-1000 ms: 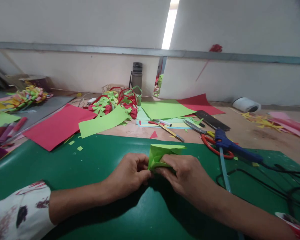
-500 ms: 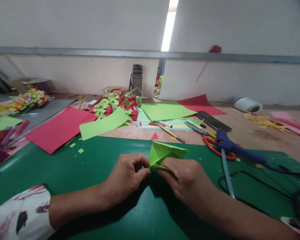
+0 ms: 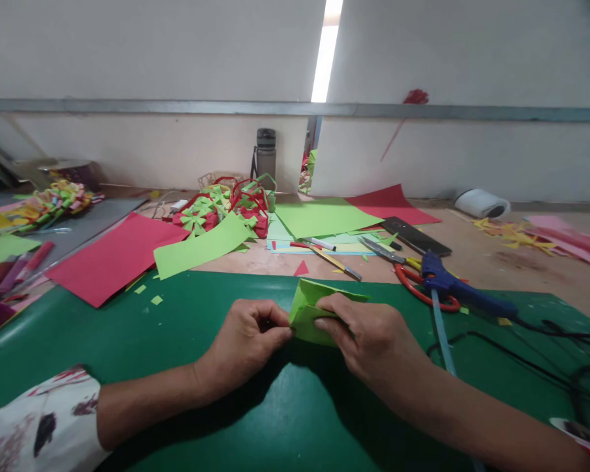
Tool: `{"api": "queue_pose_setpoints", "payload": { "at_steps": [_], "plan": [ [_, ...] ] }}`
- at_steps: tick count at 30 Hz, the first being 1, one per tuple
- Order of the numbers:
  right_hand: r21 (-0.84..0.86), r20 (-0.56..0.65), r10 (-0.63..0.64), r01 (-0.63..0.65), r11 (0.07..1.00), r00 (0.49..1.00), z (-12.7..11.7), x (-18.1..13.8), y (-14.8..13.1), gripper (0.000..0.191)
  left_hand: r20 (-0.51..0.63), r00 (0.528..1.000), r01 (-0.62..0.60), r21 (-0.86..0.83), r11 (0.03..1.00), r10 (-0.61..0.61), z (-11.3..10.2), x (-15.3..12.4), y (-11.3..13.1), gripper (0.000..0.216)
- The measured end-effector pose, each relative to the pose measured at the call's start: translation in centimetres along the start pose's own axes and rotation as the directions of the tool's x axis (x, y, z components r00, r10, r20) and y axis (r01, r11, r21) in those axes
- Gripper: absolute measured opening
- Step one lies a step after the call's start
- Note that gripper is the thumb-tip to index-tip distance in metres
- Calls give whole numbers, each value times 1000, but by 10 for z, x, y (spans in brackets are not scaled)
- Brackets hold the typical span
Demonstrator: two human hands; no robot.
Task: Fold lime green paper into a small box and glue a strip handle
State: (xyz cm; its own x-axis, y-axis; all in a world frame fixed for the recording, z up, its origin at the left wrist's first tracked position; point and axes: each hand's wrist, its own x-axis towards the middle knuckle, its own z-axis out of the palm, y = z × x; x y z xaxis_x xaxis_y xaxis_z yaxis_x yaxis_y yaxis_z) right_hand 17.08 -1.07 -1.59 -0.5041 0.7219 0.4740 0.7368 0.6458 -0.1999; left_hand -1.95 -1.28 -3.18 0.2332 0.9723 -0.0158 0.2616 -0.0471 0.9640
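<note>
A folded piece of light green paper (image 3: 311, 325) is held just above the green mat (image 3: 196, 419), between my two hands. My left hand (image 3: 248, 341) pinches its left corner between thumb and forefinger. On the right side, my right hand (image 3: 371, 337) grips the paper with the thumb in front and the fingers behind. A front flap faces me, and a back layer rises above it. The right end of the paper is partly hidden by my right fingers.
A blue glue gun (image 3: 452, 285) with its cable lies right, beside red-handled scissors (image 3: 406, 275). Behind are a pencil (image 3: 337, 262), a phone (image 3: 415, 236), green sheets (image 3: 324, 217) and red-and-green paper baskets (image 3: 226, 210). A red sheet (image 3: 120, 259) lies left.
The front flap of the green paper has come up and now shows its flat face. My right thumb has shifted onto it; my left hand stays pinched at the corner.
</note>
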Motion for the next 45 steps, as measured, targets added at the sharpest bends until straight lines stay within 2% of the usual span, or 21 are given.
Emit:
{"api": "queue_pose_setpoints", "payload": {
  "at_steps": [2,5,7,11,15,17,19,20,22,23,25,26,29,32,36,40,43,45],
  "plan": [
    [-18,-38,-67,66,998,997,3,0,1,14,4,1000,14,-75,997,-14,1,1,1,5],
    [-45,-41,-120,119,992,992,6,0,3,17,38,996,84,-230,970,-77,2,3,2,29],
    [-38,-39,-119,118,992,992,7,1,3,16,83,990,135,-276,952,-116,2,4,3,41],
    [5,-39,-149,149,989,988,8,3,2,16,164,981,145,-278,950,-102,2,4,2,29],
    [-49,-152,-226,221,974,962,-4,4,5,27,101,983,177,-309,935,-153,0,6,1,27],
    [-41,-228,-159,154,987,961,-16,4,10,35,55,979,202,-350,915,-196,-4,8,0,30],
    [61,-282,64,-49,997,957,-25,4,17,48,32,975,213,-396,893,-219,-9,10,-2,34],
    [160,-254,211,-174,972,944,-27,5,20,55,29,974,217,-416,883,-226,-12,11,-3,35],
    [406,-67,440,-378,832,896,-27,6,27,65,38,972,223,-445,867,-231,-16,12,-6,36],
    [517,69,493,-454,726,867,-25,7,29,66,45,973,222,-454,863,-227,-17,13,-8,36],
    [662,315,485,-555,503,815,-19,8,31,63,60,976,215,-460,861,-211,-18,13,-11,36],
    [698,391,469,-587,410,792,-16,9,30,60,68,977,212,-461,862,-204,-19,13,-12,36],
    [768,493,408,-605,211,769,-11,9,25,48,98,974,227,-444,867,-205,-18,13,-12,36],
    [800,505,391,-588,123,769,-9,9,21,40,146,968,245,-410,879,-202,-18,13,-9,34],
    [828,467,405,-549,110,786,-4,9,21,42,137,966,255,-363,896,-220,-16,14,-7,38],
    [843,423,391,-513,161,817,1,6,20,49,78,969,246,-323,914,-233,-12,15,-8,33],
    [822,412,395,-522,228,821,0,5,18,53,42,975,223,-242,944,-219,-9,16,-6,31],
    [753,408,439,-566,334,801,-1,5,19,57,47,972,236,-150,960,-232,-10,18,-3,41]
  ]
}}
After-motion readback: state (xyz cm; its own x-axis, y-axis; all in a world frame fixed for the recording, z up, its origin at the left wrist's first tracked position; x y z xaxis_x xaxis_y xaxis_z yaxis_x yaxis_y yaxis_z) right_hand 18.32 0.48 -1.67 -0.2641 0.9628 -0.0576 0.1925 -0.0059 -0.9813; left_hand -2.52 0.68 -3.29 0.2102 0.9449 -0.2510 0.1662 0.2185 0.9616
